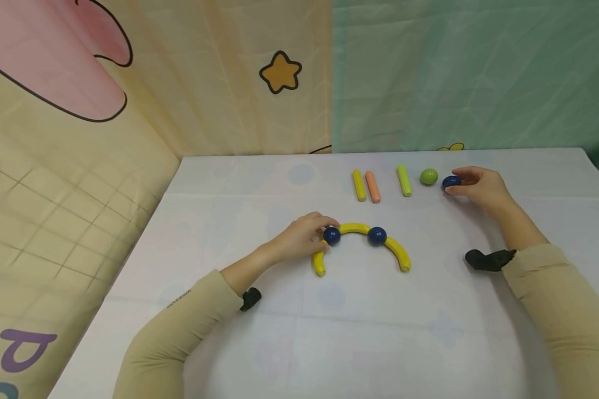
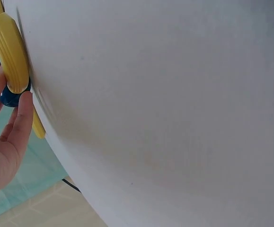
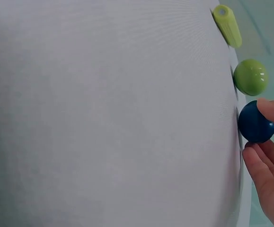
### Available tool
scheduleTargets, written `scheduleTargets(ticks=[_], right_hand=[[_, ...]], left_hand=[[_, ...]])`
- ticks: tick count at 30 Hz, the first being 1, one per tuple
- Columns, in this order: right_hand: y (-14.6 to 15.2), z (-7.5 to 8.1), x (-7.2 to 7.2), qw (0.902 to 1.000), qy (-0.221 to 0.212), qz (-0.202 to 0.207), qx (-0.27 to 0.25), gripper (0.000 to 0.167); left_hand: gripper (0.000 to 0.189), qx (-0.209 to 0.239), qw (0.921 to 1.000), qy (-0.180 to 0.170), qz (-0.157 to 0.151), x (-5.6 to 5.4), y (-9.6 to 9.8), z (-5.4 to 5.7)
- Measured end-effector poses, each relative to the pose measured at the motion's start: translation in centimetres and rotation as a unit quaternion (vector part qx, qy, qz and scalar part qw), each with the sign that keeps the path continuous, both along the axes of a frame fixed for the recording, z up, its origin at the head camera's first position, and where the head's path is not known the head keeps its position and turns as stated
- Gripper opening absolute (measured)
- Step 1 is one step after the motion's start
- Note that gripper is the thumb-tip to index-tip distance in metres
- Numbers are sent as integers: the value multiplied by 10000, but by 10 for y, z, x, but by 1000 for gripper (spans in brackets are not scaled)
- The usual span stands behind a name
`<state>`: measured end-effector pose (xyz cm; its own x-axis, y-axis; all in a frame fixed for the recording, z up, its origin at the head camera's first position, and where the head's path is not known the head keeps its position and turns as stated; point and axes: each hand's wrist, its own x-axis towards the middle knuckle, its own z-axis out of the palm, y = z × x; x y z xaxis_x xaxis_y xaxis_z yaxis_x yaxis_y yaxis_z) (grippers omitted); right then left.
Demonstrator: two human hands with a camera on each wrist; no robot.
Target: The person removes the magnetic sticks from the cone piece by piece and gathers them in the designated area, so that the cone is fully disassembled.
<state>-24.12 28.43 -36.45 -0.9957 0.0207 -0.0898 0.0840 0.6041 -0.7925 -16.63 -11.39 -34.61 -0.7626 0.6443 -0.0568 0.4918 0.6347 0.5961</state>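
Three curved yellow rods and two dark blue balls are joined in an arch on the table. My left hand holds the arch's left blue ball between thumb and fingers. The left wrist view shows that ball with a yellow rod running from it. Over at the right, my right hand pinches another dark blue ball. In the right wrist view, thumb and fingertips lie on either side of this ball. Beside it sits a green ball.
Left of the green ball lie a light green straight rod, an orange rod and a yellow straight rod. The white table ends at a patterned curtain along the back.
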Motion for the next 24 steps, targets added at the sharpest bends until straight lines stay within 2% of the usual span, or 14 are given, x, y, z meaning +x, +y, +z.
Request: scheduleTargets(ticks=[4, 14, 19, 24], right_hand=[[1, 4, 1, 10000, -31, 16, 74, 68], [4, 25, 13, 9996, 271, 111, 43, 68], [1, 35, 24, 9991, 367, 175, -85, 65], [-8, 40, 39, 9969, 556, 523, -214, 56]], left_hand=[[45, -32, 9999, -42, 88, 0, 0, 1], [45, -112, 9998, -66, 158, -3, 1, 9], [45, -141, 9999, 6, 86, -8, 5, 16], [45, -216, 9998, 25, -46, -14, 9, 22]])
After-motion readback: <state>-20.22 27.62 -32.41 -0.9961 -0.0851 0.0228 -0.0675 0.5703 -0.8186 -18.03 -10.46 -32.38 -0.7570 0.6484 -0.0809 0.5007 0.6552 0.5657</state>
